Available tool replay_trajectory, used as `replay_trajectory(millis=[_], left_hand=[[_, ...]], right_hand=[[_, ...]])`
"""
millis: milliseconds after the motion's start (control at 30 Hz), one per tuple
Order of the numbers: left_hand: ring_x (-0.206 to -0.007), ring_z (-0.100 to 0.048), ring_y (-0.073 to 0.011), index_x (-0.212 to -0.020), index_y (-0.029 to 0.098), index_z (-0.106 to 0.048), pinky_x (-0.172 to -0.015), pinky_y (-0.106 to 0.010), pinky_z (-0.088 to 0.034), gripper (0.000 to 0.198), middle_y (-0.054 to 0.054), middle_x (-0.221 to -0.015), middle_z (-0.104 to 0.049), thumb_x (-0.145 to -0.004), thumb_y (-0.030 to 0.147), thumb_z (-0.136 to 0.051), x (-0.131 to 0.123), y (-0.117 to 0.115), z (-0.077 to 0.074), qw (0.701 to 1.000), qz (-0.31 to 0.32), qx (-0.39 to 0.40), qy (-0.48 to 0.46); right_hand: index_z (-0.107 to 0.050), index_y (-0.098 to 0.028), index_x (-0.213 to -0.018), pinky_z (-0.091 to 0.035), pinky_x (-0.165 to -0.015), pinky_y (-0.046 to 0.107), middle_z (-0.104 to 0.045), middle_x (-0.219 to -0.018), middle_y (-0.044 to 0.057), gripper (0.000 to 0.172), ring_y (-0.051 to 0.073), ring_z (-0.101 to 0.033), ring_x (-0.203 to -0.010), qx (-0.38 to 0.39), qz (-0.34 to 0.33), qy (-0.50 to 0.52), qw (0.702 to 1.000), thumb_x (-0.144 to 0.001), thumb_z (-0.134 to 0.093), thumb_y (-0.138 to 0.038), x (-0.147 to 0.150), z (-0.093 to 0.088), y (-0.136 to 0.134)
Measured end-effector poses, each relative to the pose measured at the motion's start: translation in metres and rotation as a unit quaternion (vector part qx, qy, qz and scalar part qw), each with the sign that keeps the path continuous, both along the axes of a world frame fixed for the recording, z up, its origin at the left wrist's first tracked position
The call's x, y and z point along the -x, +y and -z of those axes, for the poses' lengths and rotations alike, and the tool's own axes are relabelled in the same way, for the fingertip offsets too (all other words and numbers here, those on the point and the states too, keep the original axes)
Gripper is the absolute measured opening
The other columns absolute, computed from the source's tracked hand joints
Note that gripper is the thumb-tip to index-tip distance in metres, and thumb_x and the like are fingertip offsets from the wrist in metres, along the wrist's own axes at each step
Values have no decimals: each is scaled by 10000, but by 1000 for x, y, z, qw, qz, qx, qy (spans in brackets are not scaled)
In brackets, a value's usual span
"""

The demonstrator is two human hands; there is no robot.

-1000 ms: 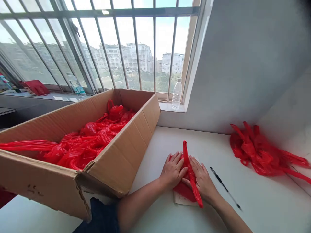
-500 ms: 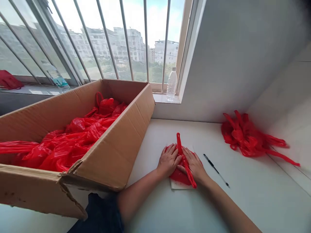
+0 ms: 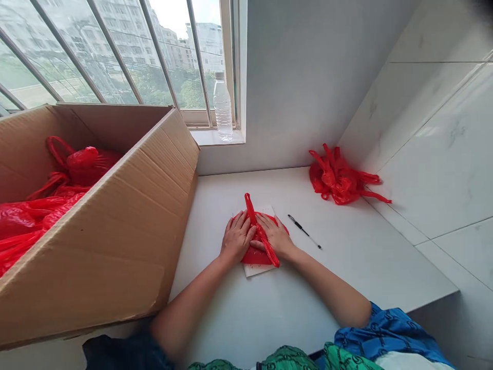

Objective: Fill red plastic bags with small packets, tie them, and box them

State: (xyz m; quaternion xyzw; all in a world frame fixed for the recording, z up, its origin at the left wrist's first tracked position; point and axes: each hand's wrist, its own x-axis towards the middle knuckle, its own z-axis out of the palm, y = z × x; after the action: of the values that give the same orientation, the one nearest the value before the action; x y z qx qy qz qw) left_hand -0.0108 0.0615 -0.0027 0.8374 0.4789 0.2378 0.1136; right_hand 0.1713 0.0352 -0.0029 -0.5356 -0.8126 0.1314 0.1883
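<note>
A folded red plastic bag [image 3: 254,254] lies on a small white card [image 3: 257,269] on the white counter [image 3: 269,308]. My left hand [image 3: 235,237] lies flat on the bag's left half, fingers stretched out. My right hand [image 3: 275,235] presses flat on its right half. A twisted red handle strip [image 3: 260,231] runs between the two hands, over the fingers of my right hand.
A large cardboard box [image 3: 115,226] with several red bags [image 3: 34,205] inside stands at the left. A black pen [image 3: 304,231] lies right of my hands. A pile of red bags [image 3: 339,177] sits in the far corner. A water bottle [image 3: 223,105] stands on the sill.
The view has swung right and down; the box now fills the left edge. Both hands stay flat on the red bag in the same pose.
</note>
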Motion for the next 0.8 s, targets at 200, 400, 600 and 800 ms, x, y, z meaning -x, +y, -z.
replay_trajectory(millis=[200, 400, 600, 800], left_hand=[[-1462, -345, -237, -1337, 219, -581, -1220, -474, -214, 404, -81, -1529, -466, -1032, 366, -361, 0, 4, -1, 999, 6, 8, -36], [-1316, -503, -239, -1076, 211, -670, -1165, -443, -290, 326, -91, -1368, -603, -997, 392, -410, 7, -8, -24, 983, 27, 17, -179], [-812, -639, -215, -1252, 250, -538, -748, -301, -464, 558, -27, -943, -704, -795, 507, -730, -6, -49, -81, 963, 35, 143, -226], [-497, -417, -109, -677, 199, -549, -466, -229, -287, 347, 34, -568, -506, -888, 465, -619, 6, -104, -151, 973, 33, 188, -133]], right_hand=[[-329, -171, -1549, -85, -1248, 527, -359, -1600, 112, 761, 252, -260, -1511, -25, 9, 22, 999, -967, -382, -657, 3, -5, -4], [-625, -194, -1246, -244, -1180, 542, -669, -1294, 119, 566, 263, -592, -1229, -42, -17, 158, 986, -888, -581, -631, -12, -24, -4], [-648, -189, -839, -506, -723, 305, -678, -817, 5, 380, 160, -615, -745, 91, -51, 410, 906, -824, -680, -568, -21, -57, -28], [-636, -197, -758, -501, -658, 310, -637, -723, 12, 365, 172, -594, -684, 189, -76, 508, 837, -833, -677, -552, -24, -51, -45]])
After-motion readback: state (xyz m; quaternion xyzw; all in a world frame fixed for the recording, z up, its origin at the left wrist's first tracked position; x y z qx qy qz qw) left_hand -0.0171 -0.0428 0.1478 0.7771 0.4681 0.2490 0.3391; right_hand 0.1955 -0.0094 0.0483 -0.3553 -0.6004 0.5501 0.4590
